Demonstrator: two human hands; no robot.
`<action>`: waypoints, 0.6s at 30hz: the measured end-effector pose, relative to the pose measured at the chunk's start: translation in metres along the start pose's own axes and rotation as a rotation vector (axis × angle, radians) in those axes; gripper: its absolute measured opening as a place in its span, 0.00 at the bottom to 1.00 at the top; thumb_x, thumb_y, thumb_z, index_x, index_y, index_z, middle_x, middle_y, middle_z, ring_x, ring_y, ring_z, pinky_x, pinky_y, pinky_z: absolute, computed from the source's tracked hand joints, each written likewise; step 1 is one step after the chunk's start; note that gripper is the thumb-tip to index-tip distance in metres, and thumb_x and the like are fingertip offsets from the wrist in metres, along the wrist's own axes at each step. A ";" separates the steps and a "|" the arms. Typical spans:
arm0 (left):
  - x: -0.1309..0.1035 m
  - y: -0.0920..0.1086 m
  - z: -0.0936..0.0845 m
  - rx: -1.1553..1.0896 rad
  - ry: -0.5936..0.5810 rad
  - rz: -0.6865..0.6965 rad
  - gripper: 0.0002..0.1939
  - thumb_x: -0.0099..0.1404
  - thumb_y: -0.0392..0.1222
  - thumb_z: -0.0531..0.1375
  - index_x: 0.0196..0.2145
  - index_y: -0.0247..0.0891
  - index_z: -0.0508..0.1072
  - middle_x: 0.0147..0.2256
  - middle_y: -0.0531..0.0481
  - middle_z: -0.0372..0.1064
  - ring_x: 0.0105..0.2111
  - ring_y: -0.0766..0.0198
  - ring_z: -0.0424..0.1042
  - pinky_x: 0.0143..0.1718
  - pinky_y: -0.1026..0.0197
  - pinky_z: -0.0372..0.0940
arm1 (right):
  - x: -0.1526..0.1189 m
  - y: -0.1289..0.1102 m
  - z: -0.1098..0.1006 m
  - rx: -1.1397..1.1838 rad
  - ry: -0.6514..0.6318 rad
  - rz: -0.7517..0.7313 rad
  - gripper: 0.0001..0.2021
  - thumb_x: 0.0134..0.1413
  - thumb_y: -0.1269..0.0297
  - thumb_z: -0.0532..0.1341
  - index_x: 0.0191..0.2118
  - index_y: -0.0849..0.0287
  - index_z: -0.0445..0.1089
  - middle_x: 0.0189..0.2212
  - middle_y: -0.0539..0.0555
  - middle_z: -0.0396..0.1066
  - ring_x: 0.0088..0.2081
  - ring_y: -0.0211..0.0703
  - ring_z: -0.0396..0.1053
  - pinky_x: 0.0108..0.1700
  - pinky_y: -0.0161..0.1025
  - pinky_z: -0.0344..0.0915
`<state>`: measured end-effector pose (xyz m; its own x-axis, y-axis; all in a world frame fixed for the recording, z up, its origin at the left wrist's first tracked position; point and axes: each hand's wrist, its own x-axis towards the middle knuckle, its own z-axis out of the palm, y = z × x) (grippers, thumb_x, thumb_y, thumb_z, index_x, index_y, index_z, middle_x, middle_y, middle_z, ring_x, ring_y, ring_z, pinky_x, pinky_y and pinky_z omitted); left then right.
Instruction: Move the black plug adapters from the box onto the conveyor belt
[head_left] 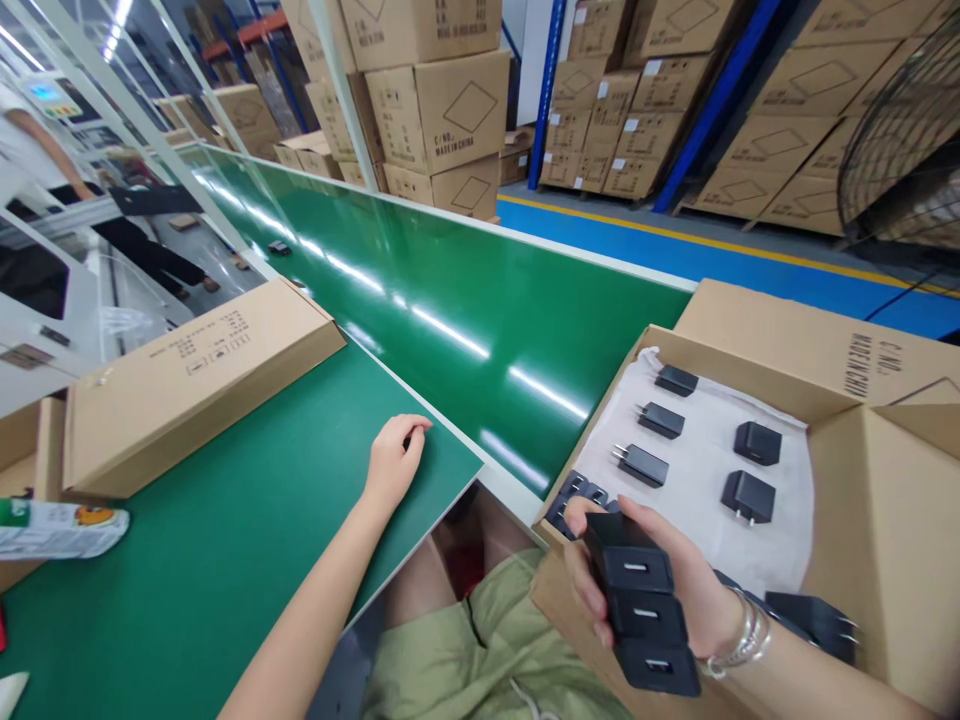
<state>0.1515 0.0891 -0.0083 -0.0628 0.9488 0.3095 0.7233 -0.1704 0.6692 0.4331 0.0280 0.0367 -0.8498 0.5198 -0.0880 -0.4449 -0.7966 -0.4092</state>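
My right hand is wrapped round a stack of black USB chargers; three USB ports face me. It is held over the near edge of an open cardboard box. On a white sheet inside that box lie several more black chargers, spaced apart, some with metal prongs showing. More chargers are packed at the box's left corner, partly hidden by my fingers. My left hand rests on the green tabletop near its edge, fingers curled in, with nothing visible in it.
A green conveyor belt runs beyond the table, with a small dark item far along it. To the left lie a long cardboard box and a bottle. Stacked cartons, a fan and another person are behind.
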 end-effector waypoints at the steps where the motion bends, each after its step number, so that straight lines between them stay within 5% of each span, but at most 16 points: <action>1: 0.000 0.000 0.000 -0.001 0.001 0.003 0.12 0.65 0.37 0.49 0.31 0.39 0.71 0.33 0.49 0.72 0.36 0.61 0.71 0.43 0.58 0.66 | 0.000 0.000 0.000 0.006 -0.012 -0.002 0.17 0.64 0.49 0.44 0.42 0.58 0.59 0.31 0.55 0.72 0.33 0.41 0.73 0.34 0.36 0.65; 9: 0.001 0.000 -0.002 -0.003 0.005 0.042 0.12 0.65 0.39 0.48 0.31 0.38 0.71 0.33 0.49 0.72 0.36 0.60 0.71 0.42 0.57 0.66 | 0.001 -0.001 0.000 0.002 -0.021 -0.039 0.18 0.65 0.50 0.42 0.44 0.59 0.59 0.33 0.56 0.72 0.35 0.43 0.73 0.37 0.39 0.66; 18: -0.001 0.001 -0.002 0.020 0.000 0.033 0.12 0.65 0.38 0.49 0.31 0.39 0.71 0.33 0.50 0.72 0.36 0.61 0.71 0.43 0.58 0.66 | 0.000 0.000 0.003 -0.122 0.031 0.014 0.18 0.57 0.45 0.50 0.34 0.57 0.53 0.24 0.51 0.70 0.27 0.43 0.73 0.27 0.33 0.63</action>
<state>0.1510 0.0875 -0.0063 -0.0387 0.9428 0.3311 0.7384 -0.1963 0.6452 0.4323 0.0268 0.0393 -0.8457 0.5196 -0.1219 -0.3935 -0.7613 -0.5154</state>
